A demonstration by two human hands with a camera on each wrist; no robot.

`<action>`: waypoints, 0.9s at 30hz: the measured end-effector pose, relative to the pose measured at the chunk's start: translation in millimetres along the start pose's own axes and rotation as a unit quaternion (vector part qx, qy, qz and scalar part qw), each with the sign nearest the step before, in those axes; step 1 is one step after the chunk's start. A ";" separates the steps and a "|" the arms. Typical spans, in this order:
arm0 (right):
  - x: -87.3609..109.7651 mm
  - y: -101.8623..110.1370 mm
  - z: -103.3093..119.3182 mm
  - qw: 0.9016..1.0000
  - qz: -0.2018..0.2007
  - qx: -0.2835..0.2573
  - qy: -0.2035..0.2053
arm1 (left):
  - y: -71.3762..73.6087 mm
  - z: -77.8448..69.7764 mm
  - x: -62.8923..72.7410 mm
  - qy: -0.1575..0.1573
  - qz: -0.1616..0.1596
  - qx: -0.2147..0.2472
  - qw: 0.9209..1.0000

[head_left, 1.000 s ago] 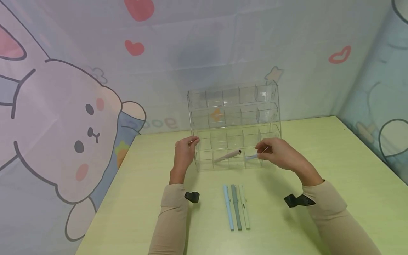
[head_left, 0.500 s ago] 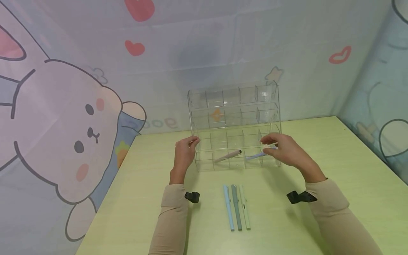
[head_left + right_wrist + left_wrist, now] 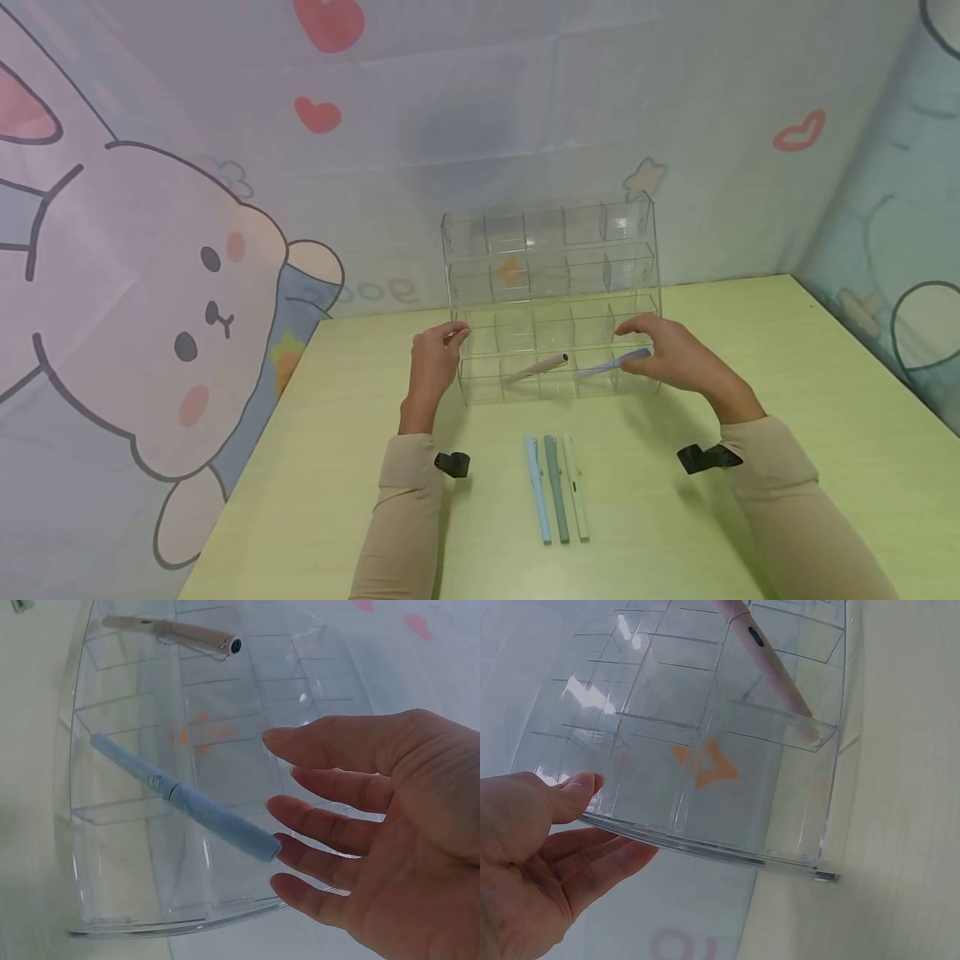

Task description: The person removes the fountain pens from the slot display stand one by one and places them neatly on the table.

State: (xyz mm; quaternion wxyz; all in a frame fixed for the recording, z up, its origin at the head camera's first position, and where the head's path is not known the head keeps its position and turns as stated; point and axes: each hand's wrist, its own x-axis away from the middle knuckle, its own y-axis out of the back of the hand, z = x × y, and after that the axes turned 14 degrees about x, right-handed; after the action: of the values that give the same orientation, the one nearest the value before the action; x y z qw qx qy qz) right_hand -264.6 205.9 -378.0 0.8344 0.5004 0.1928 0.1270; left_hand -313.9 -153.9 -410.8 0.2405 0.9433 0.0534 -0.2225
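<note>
So the left hand (image 3: 432,362) has its thumb and fingers pinched round the left edge of a clear plastic organizer rack (image 3: 552,247), low down on that side. The right hand (image 3: 671,357) isn't gripping anything: fingers spread apart and loosely bent, thumb out, right by the raised end of a periwinkle pen (image 3: 609,365). Honestly can't tell if a fingertip is brushing it.

That pen is sitting at a slant in the lowest row, left end down in the fourth compartment from the left, right end propped up over the fifth. Left of it, a pink pen (image 3: 536,368) leans the same way, low end in the second compartment, capped end up to the right. The rack's got four rows of five compartments, and it stands toward the far side of a yellow-green counter (image 3: 300,500).

On the near side of the rack, three more pens lie side by side: light blue (image 3: 537,492) on the left, grey-green (image 3: 557,492) in the middle, pale green (image 3: 577,492) on the right. Both arms are in beige sleeves (image 3: 401,525), with a little black camera (image 3: 452,464) at each wrist. Far side is a pale cartoon backdrop (image 3: 525,108), big rabbit (image 3: 150,308) on the left.
</note>
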 end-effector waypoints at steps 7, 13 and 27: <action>-1.7 -5.4 -5.1 1.000 0.002 0.020 0.006 | -0.1 0.2 -0.1 -0.005 0.001 -0.001 1.000; -4.9 -12.7 -11.0 0.999 0.018 0.028 -0.002 | 0.0 0.2 0.0 -0.008 0.001 0.001 1.000; -10.2 -26.4 -19.4 0.999 0.025 0.026 -0.006 | -0.5 1.5 0.6 -0.011 -0.001 0.006 1.000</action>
State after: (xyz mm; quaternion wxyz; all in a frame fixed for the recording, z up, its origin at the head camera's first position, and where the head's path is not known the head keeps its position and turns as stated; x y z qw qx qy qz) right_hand -281.9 204.7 -407.7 0.8186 0.5277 0.1786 0.1399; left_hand -314.1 -154.1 -412.5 0.2354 0.9421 0.0508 -0.2332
